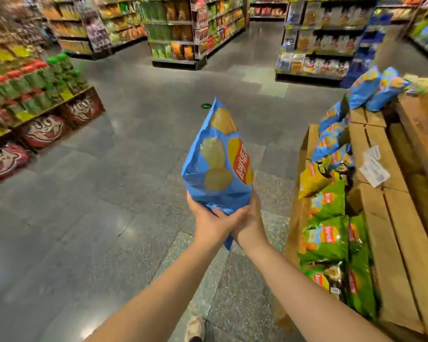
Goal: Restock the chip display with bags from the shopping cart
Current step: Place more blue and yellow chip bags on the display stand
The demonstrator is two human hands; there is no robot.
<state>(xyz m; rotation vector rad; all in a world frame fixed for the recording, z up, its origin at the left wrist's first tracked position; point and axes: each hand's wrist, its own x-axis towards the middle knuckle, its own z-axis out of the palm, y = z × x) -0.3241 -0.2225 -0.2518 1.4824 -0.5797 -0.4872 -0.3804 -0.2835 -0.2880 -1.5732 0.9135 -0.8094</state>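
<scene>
Blue Lay's bag [216, 164], both hands' fingers gripping its base, left hand [211, 224], right hand [248, 222] partly hidden

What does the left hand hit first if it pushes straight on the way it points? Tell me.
The left hand already holds the blue bag, and so does the right hand. Beyond it, only open floor shows before the far shelves, though depth is unclear.

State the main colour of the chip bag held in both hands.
Blue, with yellow chips pictured: the chip bag, head view.
</scene>
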